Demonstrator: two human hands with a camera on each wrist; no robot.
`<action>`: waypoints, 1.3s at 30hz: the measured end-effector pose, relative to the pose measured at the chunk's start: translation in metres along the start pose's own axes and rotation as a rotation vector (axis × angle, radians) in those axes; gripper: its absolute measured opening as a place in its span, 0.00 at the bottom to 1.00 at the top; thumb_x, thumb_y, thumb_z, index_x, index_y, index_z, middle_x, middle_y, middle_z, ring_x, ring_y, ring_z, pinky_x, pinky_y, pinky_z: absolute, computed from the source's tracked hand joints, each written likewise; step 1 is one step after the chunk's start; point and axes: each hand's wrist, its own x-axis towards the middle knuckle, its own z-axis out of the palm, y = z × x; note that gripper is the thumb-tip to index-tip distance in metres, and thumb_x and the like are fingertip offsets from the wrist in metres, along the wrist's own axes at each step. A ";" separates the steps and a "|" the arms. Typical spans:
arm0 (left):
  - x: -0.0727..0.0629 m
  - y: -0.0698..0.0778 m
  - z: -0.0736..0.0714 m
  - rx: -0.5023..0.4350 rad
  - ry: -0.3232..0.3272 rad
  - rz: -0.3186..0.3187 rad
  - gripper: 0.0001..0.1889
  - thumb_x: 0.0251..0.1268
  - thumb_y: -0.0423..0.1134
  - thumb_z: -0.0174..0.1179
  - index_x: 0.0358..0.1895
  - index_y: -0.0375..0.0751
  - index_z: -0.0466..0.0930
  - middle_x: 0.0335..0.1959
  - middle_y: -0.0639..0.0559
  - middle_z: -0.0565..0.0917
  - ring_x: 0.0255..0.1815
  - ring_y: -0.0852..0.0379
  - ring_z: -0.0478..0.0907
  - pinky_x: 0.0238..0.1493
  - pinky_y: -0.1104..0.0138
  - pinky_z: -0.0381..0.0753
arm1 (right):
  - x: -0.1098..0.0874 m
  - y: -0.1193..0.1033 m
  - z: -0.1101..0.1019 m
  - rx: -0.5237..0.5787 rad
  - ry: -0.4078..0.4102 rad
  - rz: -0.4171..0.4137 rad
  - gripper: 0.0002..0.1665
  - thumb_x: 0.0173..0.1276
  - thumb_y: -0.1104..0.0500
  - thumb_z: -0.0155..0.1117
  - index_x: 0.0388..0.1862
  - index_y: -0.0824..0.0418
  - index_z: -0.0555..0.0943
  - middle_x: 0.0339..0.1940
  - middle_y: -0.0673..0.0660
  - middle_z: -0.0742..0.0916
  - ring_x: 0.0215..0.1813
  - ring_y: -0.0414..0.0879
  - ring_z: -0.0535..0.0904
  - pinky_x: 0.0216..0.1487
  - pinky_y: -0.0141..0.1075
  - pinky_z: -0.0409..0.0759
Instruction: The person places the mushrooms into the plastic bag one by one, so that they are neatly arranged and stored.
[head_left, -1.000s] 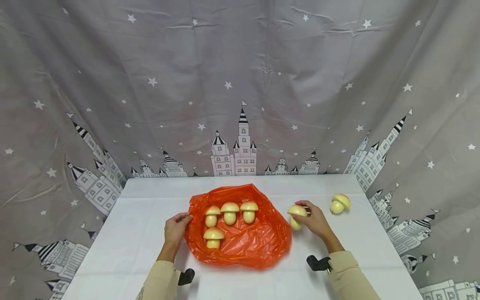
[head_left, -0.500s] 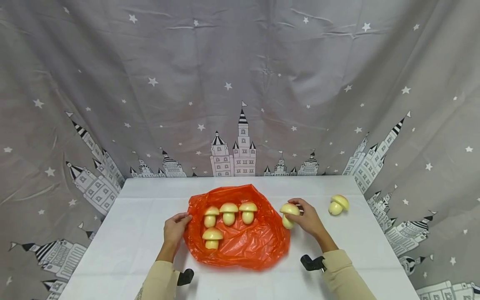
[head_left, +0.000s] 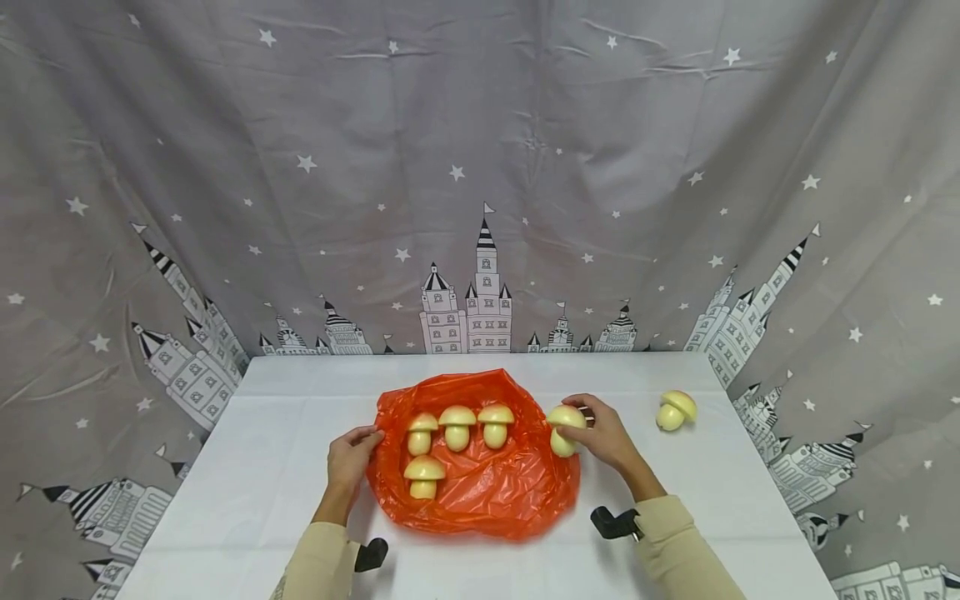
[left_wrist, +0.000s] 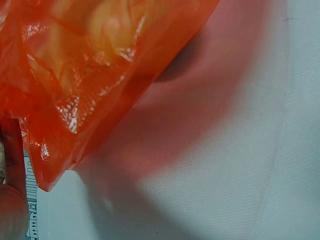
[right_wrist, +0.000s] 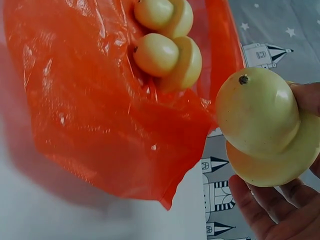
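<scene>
A red plastic bag [head_left: 498, 492] lies spread with its mouth wide on the white table, several yellow toy mushrooms [head_left: 457, 427] inside it. My left hand [head_left: 351, 462] pinches the bag's left rim; in the left wrist view only a bit of that hand [left_wrist: 12, 200] shows at the edge. Between thumb and fingers, my right hand [head_left: 609, 435] holds another toy mushroom [head_left: 566, 429] over the bag's right rim. The right wrist view has this mushroom [right_wrist: 257, 112] close up, its rounded stem toward the camera, and fingers [right_wrist: 272, 207] beneath the cap.
One more toy mushroom [head_left: 676, 410] lies tilted at the table's right, beyond my right hand. A grey curtain [head_left: 480, 167] printed with stars and castles hangs behind the table [head_left: 285, 417]. Black camera mounts [head_left: 615, 523] stick out from both wrists.
My right hand has moved left with its mushroom, from beside the bag to over its right rim. The left hand stays at the bag's left rim.
</scene>
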 end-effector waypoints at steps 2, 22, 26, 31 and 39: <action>-0.001 0.000 0.000 -0.001 -0.001 -0.001 0.16 0.69 0.37 0.57 0.52 0.29 0.78 0.42 0.43 0.80 0.33 0.62 0.75 0.32 0.78 0.76 | 0.001 -0.001 0.002 0.001 -0.011 -0.011 0.26 0.57 0.58 0.72 0.54 0.63 0.78 0.50 0.60 0.82 0.47 0.53 0.79 0.45 0.42 0.79; 0.003 0.002 -0.002 0.003 -0.004 0.006 0.16 0.68 0.37 0.58 0.52 0.28 0.78 0.42 0.42 0.81 0.32 0.62 0.75 0.32 0.78 0.76 | 0.013 -0.025 0.029 0.084 -0.172 -0.063 0.25 0.55 0.62 0.71 0.54 0.63 0.78 0.51 0.61 0.82 0.50 0.54 0.78 0.45 0.44 0.81; 0.002 0.003 -0.002 0.002 -0.003 0.016 0.16 0.68 0.38 0.58 0.52 0.28 0.78 0.41 0.43 0.82 0.32 0.62 0.75 0.32 0.78 0.76 | 0.015 -0.026 0.036 0.075 -0.189 -0.086 0.25 0.55 0.61 0.71 0.53 0.63 0.78 0.49 0.60 0.82 0.49 0.54 0.78 0.44 0.42 0.81; 0.001 0.003 -0.001 0.007 -0.004 0.011 0.16 0.68 0.38 0.58 0.52 0.28 0.78 0.42 0.42 0.81 0.33 0.62 0.75 0.32 0.78 0.76 | 0.019 -0.029 0.046 0.022 -0.218 -0.122 0.25 0.53 0.60 0.72 0.51 0.63 0.79 0.47 0.59 0.83 0.47 0.51 0.79 0.44 0.40 0.80; 0.000 0.003 -0.004 0.004 -0.015 -0.002 0.16 0.69 0.38 0.57 0.53 0.29 0.78 0.46 0.39 0.80 0.35 0.60 0.76 0.33 0.79 0.76 | 0.023 -0.033 0.057 -0.010 -0.197 -0.100 0.23 0.54 0.58 0.72 0.49 0.62 0.81 0.45 0.57 0.84 0.46 0.51 0.79 0.44 0.40 0.79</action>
